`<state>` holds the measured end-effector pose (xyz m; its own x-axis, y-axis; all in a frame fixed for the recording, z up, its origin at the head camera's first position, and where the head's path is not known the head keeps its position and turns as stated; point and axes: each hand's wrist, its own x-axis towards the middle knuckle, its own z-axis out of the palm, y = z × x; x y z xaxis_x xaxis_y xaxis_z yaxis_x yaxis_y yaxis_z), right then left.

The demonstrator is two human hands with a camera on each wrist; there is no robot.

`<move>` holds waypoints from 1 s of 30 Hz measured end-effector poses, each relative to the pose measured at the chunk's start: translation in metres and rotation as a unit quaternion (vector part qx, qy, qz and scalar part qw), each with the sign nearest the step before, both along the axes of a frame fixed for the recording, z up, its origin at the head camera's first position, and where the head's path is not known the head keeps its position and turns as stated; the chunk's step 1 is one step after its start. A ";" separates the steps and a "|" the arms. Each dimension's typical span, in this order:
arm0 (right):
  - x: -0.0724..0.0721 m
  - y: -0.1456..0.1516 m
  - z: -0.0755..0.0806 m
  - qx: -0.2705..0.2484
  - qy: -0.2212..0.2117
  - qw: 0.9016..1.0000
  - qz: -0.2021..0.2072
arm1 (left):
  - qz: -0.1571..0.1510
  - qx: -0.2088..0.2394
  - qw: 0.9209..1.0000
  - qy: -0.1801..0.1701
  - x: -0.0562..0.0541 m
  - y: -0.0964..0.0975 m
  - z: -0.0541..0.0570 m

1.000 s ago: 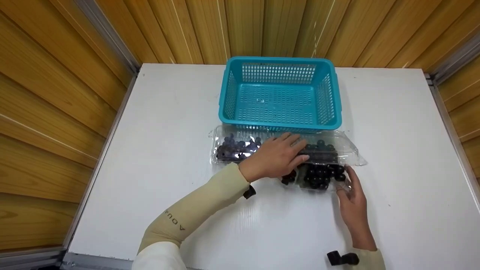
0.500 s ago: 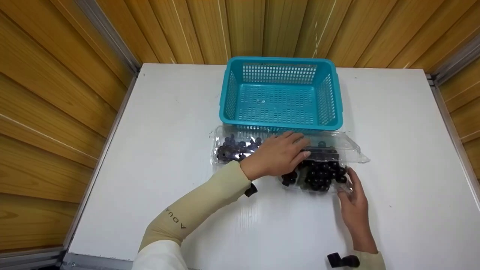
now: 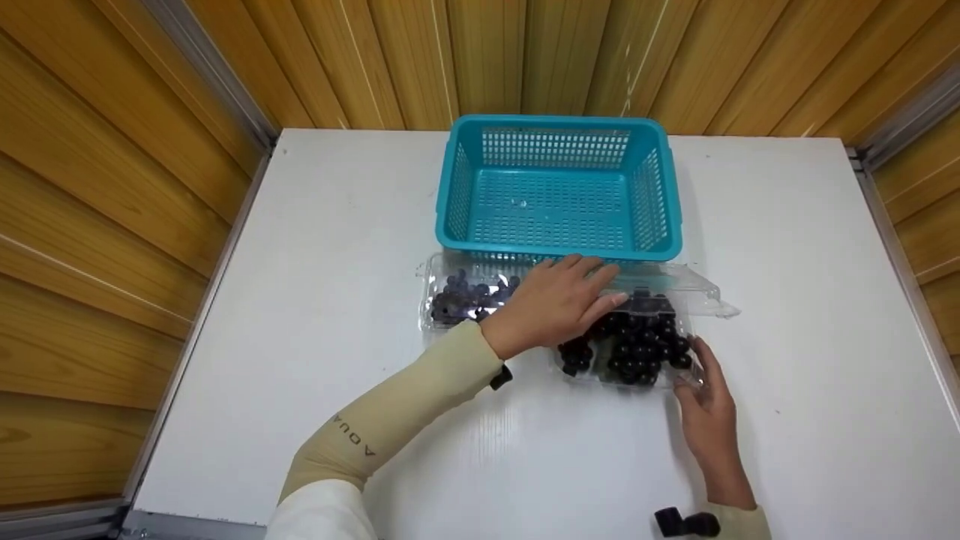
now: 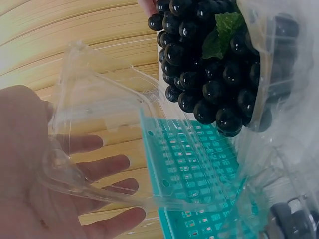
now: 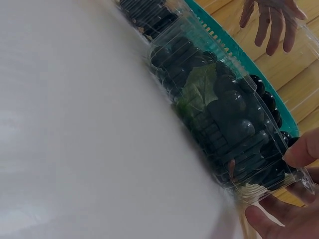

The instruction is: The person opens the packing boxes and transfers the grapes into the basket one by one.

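A clear plastic clamshell box (image 5: 249, 191) holds dark grapes (image 3: 641, 352) with a green leaf (image 4: 222, 35) among them. Its hinged lid (image 3: 696, 279) is raised and tilted back toward the basket. My left hand (image 3: 551, 307) lies against the lid, fingers spread and nearly straight, as the left wrist view shows through the plastic. At the box's right end, my right hand (image 3: 709, 416) pinches the corner, its thumb at the rim and its fingers lower down. My left hand hides part of the grapes in the head view.
A second clear box (image 3: 429, 300) with dark grapes sits to the left, lid down. Right behind both boxes stands a blue-green mesh basket (image 3: 559, 251) on the white table (image 3: 337, 225). Wood-patterned panels (image 3: 562, 60) rise at the back and sides.
The lid has swung farther back, uncovering more of the grapes. My left hand has shifted slightly away from me with it. My right hand keeps its hold on the box's end.
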<state>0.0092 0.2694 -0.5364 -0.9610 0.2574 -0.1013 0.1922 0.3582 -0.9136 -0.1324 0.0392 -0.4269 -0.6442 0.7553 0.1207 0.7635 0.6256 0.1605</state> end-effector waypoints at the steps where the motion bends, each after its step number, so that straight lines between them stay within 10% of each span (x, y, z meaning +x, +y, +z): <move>1: 0.000 0.000 0.000 0.001 0.000 1.000 0.001 | -0.001 0.006 1.000 0.005 0.000 0.000 0.000; 10: 0.003 0.001 0.000 0.002 0.005 1.000 0.002 | -0.017 0.045 0.995 0.085 -0.003 0.002 0.002; 30: 0.007 -0.003 0.001 -0.009 0.005 1.000 -0.013 | -0.048 0.147 0.978 0.139 -0.004 0.004 0.009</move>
